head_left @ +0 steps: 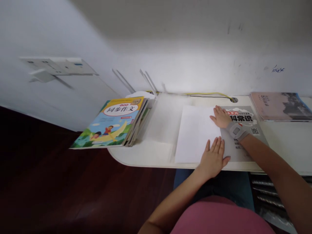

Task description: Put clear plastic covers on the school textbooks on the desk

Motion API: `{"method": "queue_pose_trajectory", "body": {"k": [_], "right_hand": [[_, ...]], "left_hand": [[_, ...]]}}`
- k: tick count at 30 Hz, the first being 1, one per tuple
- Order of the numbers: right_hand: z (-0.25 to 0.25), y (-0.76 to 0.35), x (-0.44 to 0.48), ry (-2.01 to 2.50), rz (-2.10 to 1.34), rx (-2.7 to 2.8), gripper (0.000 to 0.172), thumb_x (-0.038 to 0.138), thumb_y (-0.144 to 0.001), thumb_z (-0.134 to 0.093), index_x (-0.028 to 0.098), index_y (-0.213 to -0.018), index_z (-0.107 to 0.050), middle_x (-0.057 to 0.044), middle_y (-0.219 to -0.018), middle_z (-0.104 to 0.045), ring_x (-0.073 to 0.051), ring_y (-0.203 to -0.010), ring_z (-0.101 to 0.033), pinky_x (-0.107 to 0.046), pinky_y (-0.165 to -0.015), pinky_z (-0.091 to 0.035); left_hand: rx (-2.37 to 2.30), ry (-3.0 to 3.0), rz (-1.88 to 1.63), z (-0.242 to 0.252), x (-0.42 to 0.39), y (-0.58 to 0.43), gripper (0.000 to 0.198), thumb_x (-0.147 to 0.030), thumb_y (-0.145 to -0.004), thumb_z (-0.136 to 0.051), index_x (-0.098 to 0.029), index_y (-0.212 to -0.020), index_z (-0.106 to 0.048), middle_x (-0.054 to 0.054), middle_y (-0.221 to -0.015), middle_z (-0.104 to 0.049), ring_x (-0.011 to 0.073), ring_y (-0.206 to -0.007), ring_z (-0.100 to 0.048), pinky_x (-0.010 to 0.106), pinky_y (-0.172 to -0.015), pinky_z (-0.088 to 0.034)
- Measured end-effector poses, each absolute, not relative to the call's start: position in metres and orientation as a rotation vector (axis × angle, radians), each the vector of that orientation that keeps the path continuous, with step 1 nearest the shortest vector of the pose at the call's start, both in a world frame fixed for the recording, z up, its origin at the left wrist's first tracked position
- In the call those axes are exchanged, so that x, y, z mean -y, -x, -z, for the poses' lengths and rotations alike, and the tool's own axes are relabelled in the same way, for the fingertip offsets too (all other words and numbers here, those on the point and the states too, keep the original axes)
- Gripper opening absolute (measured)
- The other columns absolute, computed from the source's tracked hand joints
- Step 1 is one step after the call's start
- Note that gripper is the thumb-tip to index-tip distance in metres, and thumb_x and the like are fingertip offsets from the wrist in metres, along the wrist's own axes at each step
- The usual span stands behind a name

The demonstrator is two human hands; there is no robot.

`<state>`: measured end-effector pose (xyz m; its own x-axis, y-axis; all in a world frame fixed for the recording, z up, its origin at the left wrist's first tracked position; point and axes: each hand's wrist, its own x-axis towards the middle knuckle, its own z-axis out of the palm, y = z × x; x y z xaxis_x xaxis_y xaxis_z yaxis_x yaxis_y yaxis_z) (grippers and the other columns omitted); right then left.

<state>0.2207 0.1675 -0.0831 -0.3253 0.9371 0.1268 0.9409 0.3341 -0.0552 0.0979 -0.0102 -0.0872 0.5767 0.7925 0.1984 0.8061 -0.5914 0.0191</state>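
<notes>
At the far left, a white socket panel point(60, 66) is set in the wall, with a white plug point(43, 76) in it. Next, a stack of paperbacks point(138, 128) sits at the desk's rounded end, partly past its edge; on top is a yellow-and-blue composition book point(109, 125). Bare white desk point(146, 155) follows.

Then comes the open book, lying flat near the front edge, its fold running away from the body and its spread longer from side to side. Its left side is a blank white page point(192, 136). The left hand point(212, 157) lies low by the fold, palm down, fingers extended and slightly apart, thumb toward the printed side. The right hand point(221, 117), a grey watch point(236, 130) on its wrist, spreads flat across the upper fold, fingertips toward the blank side. Both press or rest; neither grasps anything. The left is nearer the front edge, the right farther in.

The grey printed page point(248, 143) extends rightward beneath the right forearm. Behind it, a yellow cable point(209, 94) reaches a desk hole point(234, 99). Farther right lies a pinkish textbook point(275, 105).
</notes>
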Motion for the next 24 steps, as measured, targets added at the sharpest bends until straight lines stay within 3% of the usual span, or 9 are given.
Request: {"method": "queue_pose_trajectory", "body": {"k": [4, 7, 10, 12, 14, 16, 18, 20, 24], "right_hand": [[0.083, -0.218, -0.141, 1.724, 0.06, 2.507, 0.063, 0.042, -0.093, -0.032, -0.003, -0.138, -0.034, -0.023, -0.147, -0.026, -0.031, -0.138, -0.024, -0.046, -0.11, -0.02], [0.086, -0.221, -0.091, 1.569, 0.099, 2.557, 0.064, 0.045, -0.093, -0.031, -0.002, -0.137, -0.037, -0.025, -0.146, -0.028, -0.031, -0.137, -0.025, -0.044, -0.111, -0.02], [0.088, -0.222, -0.033, 1.446, 0.119, 2.538, 0.069, 0.052, -0.091, -0.033, -0.001, -0.135, -0.041, -0.025, -0.145, -0.031, -0.032, -0.137, -0.024, -0.045, -0.11, -0.023], [0.087, -0.219, -0.001, 1.403, 0.1, 2.523, 0.074, 0.057, -0.088, -0.039, -0.002, -0.134, -0.041, -0.026, -0.144, -0.031, -0.033, -0.137, -0.024, -0.046, -0.11, -0.024], [0.087, -0.215, 0.02, 1.39, 0.073, 2.506, 0.08, 0.06, -0.084, -0.045, -0.003, -0.134, -0.04, -0.028, -0.143, -0.032, -0.034, -0.137, -0.024, -0.048, -0.11, -0.025], [0.088, -0.21, 0.032, 1.405, 0.049, 2.473, 0.083, 0.06, -0.081, -0.051, -0.003, -0.133, -0.041, -0.03, -0.142, -0.033, -0.035, -0.136, -0.025, -0.048, -0.11, -0.026], [0.089, -0.206, 0.036, 1.426, 0.027, 2.426, 0.083, 0.059, -0.078, -0.056, -0.003, -0.132, -0.041, -0.03, -0.142, -0.033, -0.035, -0.136, -0.026, -0.05, -0.109, -0.027], [0.091, -0.203, 0.039, 1.436, -0.006, 2.366, 0.085, 0.057, -0.075, -0.061, -0.002, -0.133, -0.04, -0.03, -0.142, -0.032, -0.036, -0.136, -0.025, -0.051, -0.108, -0.03], [0.093, -0.203, 0.049, 1.373, -0.163, 2.215, 0.068, 0.032, -0.081, -0.06, 0.005, -0.138, -0.037, -0.023, -0.144, -0.035, -0.031, -0.133, -0.033, -0.046, -0.105, -0.037]], "left_hand": [[1.383, 2.75, 0.195, 0.079, 0.003, -0.076, 0.078, -0.063, -0.089, -0.019, -0.004, -0.137, -0.038, 0.018, -0.144, -0.036, 0.0261, -0.136, -0.03, 0.046, -0.11, -0.026], [1.604, 2.514, 0.19, 0.065, -0.005, -0.04, 0.066, -0.053, -0.092, -0.027, -0.006, -0.136, -0.041, 0.019, -0.143, -0.037, 0.0299, -0.136, -0.029, 0.051, -0.109, -0.023], [1.92, 2.083, 0.22, 0.049, -0.013, 0.007, 0.058, -0.039, -0.091, -0.037, 0.001, -0.134, -0.041, 0.025, -0.145, -0.031, 0.0364, -0.137, -0.024, 0.056, -0.107, -0.023], [2.037, 1.985, 0.19, 0.041, -0.018, 0.034, 0.05, -0.035, -0.088, -0.042, -0.001, -0.122, -0.054, 0.025, -0.139, -0.04, 0.0378, -0.132, -0.032, 0.055, -0.103, -0.029], [2.119, 2.037, 0.16, 0.034, -0.023, 0.054, 0.035, -0.032, -0.085, -0.043, -0.009, -0.097, -0.067, 0.02, -0.122, -0.059, 0.0357, -0.119, -0.048, 0.051, -0.095, -0.038], [2.229, 2.112, 0.271, 0.028, -0.027, 0.067, 0.03, -0.031, -0.083, -0.043, -0.015, -0.075, -0.067, 0.013, -0.098, -0.069, 0.0302, -0.098, -0.06, 0.044, -0.086, -0.044], [2.361, 2.189, 0.634, 0.017, -0.029, 0.072, 0.027, -0.034, -0.079, -0.046, -0.018, -0.067, -0.064, 0.007, -0.077, -0.068, 0.0235, -0.077, -0.062, 0.037, -0.076, -0.047], [2.408, 2.252, 1.254, 0.002, -0.027, 0.071, 0.023, -0.037, -0.075, -0.052, -0.02, -0.063, -0.062, 0.002, -0.065, -0.064, 0.0185, -0.067, -0.06, 0.031, -0.07, -0.048], [1.968, 2.306, 2.423, -0.037, -0.01, 0.05, 0.021, -0.032, -0.071, -0.063, -0.02, -0.055, -0.057, -0.002, -0.061, -0.058, 0.0145, -0.067, -0.059, 0.031, -0.077, -0.05]]}}
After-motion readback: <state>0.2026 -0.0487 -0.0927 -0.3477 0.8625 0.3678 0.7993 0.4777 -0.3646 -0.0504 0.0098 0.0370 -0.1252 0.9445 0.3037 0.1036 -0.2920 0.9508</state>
